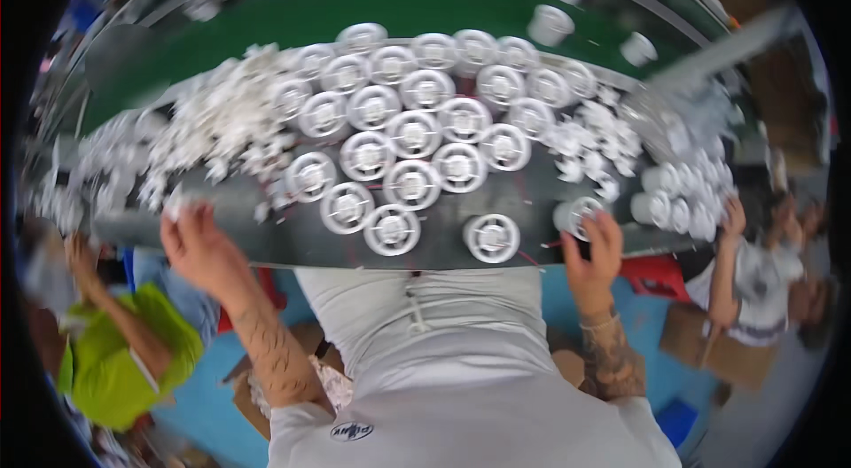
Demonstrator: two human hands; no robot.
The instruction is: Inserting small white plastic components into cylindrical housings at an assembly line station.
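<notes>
My right hand (596,257) is at the right of the dark table edge, fingers curled around a white round plastic housing (581,216). Off to the left, my left hand (206,248) is raised at the table's front, fingertips closed on a small white plastic piece (178,205), blurred. Between the hands, several white round housings with slotted inner discs (414,134) stand close together, open faces up. One such housing (491,238) sits apart near the front edge, with a thin red wire beside it.
A heap of small white plastic parts (222,113) lies at the left, a smaller pile (592,142) at the right. Stacked white cups (683,198) stand farther right. Behind runs a green conveyor belt (292,25) carrying a few cups. Other people sit at both sides.
</notes>
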